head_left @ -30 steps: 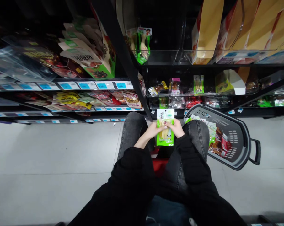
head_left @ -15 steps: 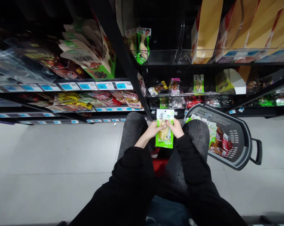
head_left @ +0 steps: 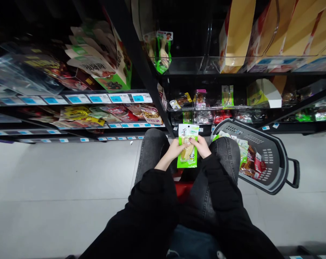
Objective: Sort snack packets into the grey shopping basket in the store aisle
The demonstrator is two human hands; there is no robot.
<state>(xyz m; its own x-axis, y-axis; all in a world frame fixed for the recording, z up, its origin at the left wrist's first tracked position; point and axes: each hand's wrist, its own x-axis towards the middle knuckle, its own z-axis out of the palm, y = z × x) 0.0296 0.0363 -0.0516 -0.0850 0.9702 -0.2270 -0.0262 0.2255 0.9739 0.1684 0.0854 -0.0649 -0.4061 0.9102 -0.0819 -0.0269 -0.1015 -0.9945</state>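
Observation:
A green and white snack packet [head_left: 188, 144] with pale sticks showing through its window is held upright between my knees. My left hand [head_left: 176, 149] grips its left edge, fingers curled over the front. My right hand [head_left: 202, 146] pinches its right edge. Both hands are closed on the packet. I am crouched in front of dark store shelves, in grey jeans and black sleeves.
A dark grey shopping basket [head_left: 271, 162] holding several snack packets stands tilted by my right knee. Shelves with blue price tags [head_left: 116, 98] carry packets at left and boxes [head_left: 237, 36] above right. A similar green packet [head_left: 163, 50] hangs higher up. Pale floor tiles spread left.
The packet has tilted and shifted slightly left in my hands; its lower edge now leans. Both hands keep their hold.

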